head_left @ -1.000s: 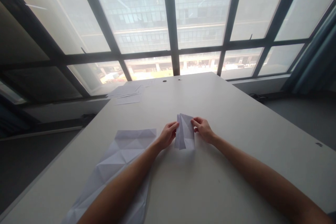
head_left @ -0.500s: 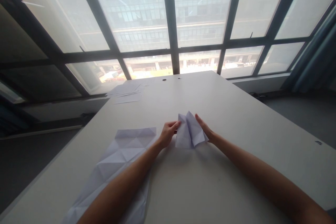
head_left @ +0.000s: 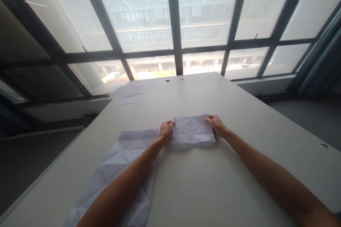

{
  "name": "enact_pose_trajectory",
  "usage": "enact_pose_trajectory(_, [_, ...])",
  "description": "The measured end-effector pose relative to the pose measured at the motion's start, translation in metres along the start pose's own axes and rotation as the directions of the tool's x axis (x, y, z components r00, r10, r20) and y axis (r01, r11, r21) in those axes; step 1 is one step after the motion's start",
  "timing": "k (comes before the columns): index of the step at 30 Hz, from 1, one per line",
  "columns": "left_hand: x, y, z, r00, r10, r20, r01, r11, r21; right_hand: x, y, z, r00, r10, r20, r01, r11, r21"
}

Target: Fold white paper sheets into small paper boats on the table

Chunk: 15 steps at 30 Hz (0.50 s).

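A small creased sheet of white paper point(head_left: 193, 130) lies spread out on the white table point(head_left: 239, 113) in front of me. My left hand point(head_left: 165, 132) pinches its left edge and my right hand point(head_left: 217, 125) pinches its upper right corner. The sheet shows a pattern of triangular fold lines. A larger creased white sheet point(head_left: 117, 170) lies flat to the left, partly under my left forearm.
Several loose white sheets point(head_left: 129, 94) lie at the table's far left corner. Two small round holes point(head_left: 167, 80) sit near the far edge. Behind the table is a wall of large windows with dark frames. A curtain point(head_left: 319, 60) hangs at the right.
The small paper was folded narrow and held upright between my hands; both hands have moved apart and it now lies opened out wide and flat.
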<state>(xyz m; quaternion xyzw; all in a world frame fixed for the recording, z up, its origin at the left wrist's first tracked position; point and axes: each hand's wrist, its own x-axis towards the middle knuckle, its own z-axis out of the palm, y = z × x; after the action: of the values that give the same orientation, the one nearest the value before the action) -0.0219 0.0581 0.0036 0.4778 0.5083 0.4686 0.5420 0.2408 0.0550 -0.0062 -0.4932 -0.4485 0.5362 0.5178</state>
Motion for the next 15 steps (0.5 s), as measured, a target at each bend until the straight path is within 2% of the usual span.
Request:
enact_pose_trajectory(1, [0.0, 0.0, -0.002, 0.998, 0.04, -0.056, -0.035, 0.996, 0.079, 0.001, 0.002, -0.001, 1.0, -0.015, -0.007, 0.014, 0.999, -0.05])
enact_pose_trajectory(2, [-0.001, 0.0, -0.003, 0.984, 0.137, -0.113, -0.111, 0.971, 0.21, 0.002, 0.004, -0.002, 0.999, -0.032, -0.002, 0.031, 0.995, -0.099])
enact_pose_trajectory(3, [-0.003, 0.0, -0.004, 0.953, 0.271, -0.137, -0.205, 0.906, 0.371, 0.002, 0.005, -0.001, 0.999, -0.051, 0.01, 0.052, 0.988, -0.148])
enact_pose_trajectory(4, [-0.006, 0.001, -0.003, 0.906, 0.414, -0.086, -0.308, 0.785, 0.537, 0.002, 0.005, -0.001, 0.997, -0.072, 0.023, 0.075, 0.978, -0.193])
enact_pose_trajectory(5, [-0.01, 0.002, -0.001, 0.855, 0.517, 0.025, -0.401, 0.632, 0.663, 0.002, 0.005, 0.001, 0.995, -0.093, 0.032, 0.098, 0.968, -0.233])
enact_pose_trajectory(6, [-0.014, 0.002, 0.002, 0.817, 0.549, 0.173, -0.482, 0.488, 0.728, 0.001, 0.005, 0.002, 0.993, -0.112, 0.039, 0.118, 0.956, -0.268])
enact_pose_trajectory(7, [-0.018, 0.002, 0.005, 0.793, 0.517, 0.322, -0.55, 0.382, 0.743, 0.001, 0.004, 0.003, 0.991, -0.129, 0.045, 0.136, 0.945, -0.296])
enact_pose_trajectory(9, [-0.024, 0.0, 0.012, 0.76, 0.37, 0.534, -0.638, 0.27, 0.721, -0.001, 0.003, 0.005, 0.987, -0.151, 0.063, 0.163, 0.93, -0.329])
enact_pose_trajectory(11, [-0.028, -0.004, 0.018, 0.752, 0.266, 0.603, -0.657, 0.224, 0.72, -0.002, 0.003, 0.006, 0.981, -0.175, 0.084, 0.194, 0.917, -0.348])
enact_pose_trajectory(15, [-0.033, -0.014, 0.023, 0.75, 0.168, 0.64, -0.661, 0.165, 0.732, -0.004, 0.004, 0.008, 0.96, -0.258, 0.109, 0.279, 0.87, -0.406])
